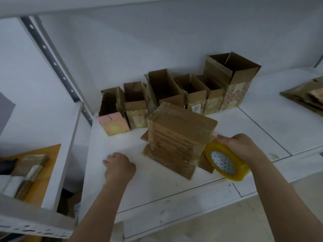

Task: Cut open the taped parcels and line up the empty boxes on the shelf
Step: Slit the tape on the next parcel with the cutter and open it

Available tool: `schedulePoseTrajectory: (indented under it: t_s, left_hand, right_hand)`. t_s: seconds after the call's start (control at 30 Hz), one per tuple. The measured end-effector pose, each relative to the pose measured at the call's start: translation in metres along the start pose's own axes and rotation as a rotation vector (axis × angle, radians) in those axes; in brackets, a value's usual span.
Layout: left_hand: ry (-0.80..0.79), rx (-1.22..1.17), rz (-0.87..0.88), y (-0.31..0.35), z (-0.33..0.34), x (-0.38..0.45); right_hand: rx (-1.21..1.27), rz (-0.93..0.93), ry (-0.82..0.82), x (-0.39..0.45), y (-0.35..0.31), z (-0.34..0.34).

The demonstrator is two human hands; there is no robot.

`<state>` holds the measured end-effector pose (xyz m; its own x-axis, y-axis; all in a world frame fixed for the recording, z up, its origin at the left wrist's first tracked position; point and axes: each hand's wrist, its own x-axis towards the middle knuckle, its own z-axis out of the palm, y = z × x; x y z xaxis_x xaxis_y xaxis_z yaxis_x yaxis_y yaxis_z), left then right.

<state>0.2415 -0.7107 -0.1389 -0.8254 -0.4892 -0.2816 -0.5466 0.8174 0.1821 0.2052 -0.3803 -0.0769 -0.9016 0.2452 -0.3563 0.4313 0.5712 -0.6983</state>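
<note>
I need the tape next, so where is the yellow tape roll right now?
In the head view, the yellow tape roll is low right, held in the right hand against the sealed parcel on the shelf.
</note>
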Motion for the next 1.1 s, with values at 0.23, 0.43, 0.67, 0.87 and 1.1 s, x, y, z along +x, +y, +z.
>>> schedulePoseTrajectory:
  t_s: [0.23,0.43,0.67,0.87,1.1]
  left_hand:
    - [0.036,0.322,0.089,-0.004,0.000,-0.011]
    - [0.181,0.114,0.097,-0.023,-0.001,-0.008]
    - [0.308,-0.728,0.772,0.052,-0.045,-0.053]
    - [-0.078,-0.687,0.993,0.160,-0.072,-0.073]
    - [-0.188,-0.632,0.910,0.202,-0.039,-0.049]
  right_hand:
    - [0.000,-0.033,-0.016,-0.002,-0.002,0.004]
    - [0.008,-0.028,-0.033,-0.004,0.002,0.001]
    - [-0.009,-0.015,-0.053,-0.005,0.002,-0.002]
    - [0.038,-0.016,-0.133,-0.008,0.003,-0.014]
    - [0.136,-0.030,-0.301,-0.008,0.018,-0.031]
